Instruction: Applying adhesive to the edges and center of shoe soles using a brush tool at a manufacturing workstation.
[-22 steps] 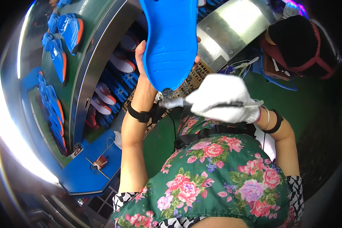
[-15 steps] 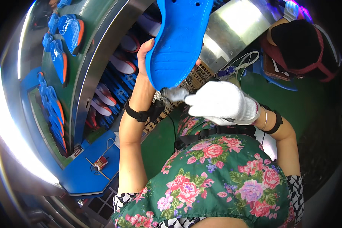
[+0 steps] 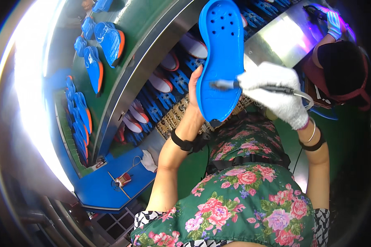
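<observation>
As our view shifts, the green-topped unit (image 3: 132, 24) on our left sits farther into sight, and below it lies the blue tabletop (image 3: 97, 191). We hold the blue sole (image 3: 224, 57) up ahead of us, and its whole hole-pierced end now shows. Our gloved right hand (image 3: 278, 101) has moved from the sole's near tip to over its unpierced half; we judge that the work now centres on the sole's face rather than that tip. Our bare left hand (image 3: 195, 92) grips the sole with its fingers at the left edge. The right hand's fingers are closed around a brush (image 3: 223, 85); its head is blurred, so we cannot tell whether it touches the sole.

Counting down in size, we find one unit, one tabletop, one held sole, two large orange-edged pieces (image 3: 110, 43) on the unit's upper stretch, two hands and one brush; the lower, overlapping cluster we cannot count.
</observation>
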The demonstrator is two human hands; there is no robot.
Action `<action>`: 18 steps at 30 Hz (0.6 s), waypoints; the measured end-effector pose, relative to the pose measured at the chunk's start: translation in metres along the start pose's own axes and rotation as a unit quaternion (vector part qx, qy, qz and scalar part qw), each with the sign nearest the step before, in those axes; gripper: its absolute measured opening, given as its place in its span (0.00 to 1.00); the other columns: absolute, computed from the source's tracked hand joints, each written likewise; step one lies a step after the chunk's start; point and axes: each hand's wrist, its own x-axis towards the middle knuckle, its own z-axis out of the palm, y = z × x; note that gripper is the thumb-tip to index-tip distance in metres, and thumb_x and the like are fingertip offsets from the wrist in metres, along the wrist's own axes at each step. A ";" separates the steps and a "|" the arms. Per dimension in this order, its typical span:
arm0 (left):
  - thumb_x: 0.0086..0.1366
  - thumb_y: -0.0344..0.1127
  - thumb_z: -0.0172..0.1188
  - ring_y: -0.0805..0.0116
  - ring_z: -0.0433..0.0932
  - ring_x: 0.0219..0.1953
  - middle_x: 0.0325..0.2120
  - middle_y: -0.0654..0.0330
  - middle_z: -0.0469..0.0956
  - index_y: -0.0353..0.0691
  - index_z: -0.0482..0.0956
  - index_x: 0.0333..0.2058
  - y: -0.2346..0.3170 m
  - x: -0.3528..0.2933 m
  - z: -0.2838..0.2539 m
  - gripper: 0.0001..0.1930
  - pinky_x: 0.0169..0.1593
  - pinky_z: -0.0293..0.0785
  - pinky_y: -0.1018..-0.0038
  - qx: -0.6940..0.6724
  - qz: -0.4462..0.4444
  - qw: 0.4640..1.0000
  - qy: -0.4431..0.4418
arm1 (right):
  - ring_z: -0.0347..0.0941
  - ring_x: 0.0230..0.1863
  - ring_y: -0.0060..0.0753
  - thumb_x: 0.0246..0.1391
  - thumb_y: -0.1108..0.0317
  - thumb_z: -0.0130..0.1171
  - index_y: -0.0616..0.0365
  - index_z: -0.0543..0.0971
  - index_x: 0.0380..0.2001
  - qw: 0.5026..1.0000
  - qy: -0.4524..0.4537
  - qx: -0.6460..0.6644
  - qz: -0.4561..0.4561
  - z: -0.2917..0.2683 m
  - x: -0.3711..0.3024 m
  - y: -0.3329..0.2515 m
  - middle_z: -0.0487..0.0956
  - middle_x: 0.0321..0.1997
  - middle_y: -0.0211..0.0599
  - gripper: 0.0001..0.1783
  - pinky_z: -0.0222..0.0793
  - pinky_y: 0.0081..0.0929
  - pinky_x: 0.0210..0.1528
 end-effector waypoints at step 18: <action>0.46 0.52 0.84 0.39 0.70 0.56 0.73 0.41 0.47 0.41 0.43 0.75 0.086 -0.028 0.066 0.68 0.50 0.79 0.46 0.215 -0.035 0.935 -0.279 | 0.85 0.36 0.35 0.48 0.86 0.66 0.67 0.86 0.34 0.915 0.216 0.317 0.129 -0.027 -0.040 0.003 0.86 0.39 0.45 0.08 0.81 0.25 0.39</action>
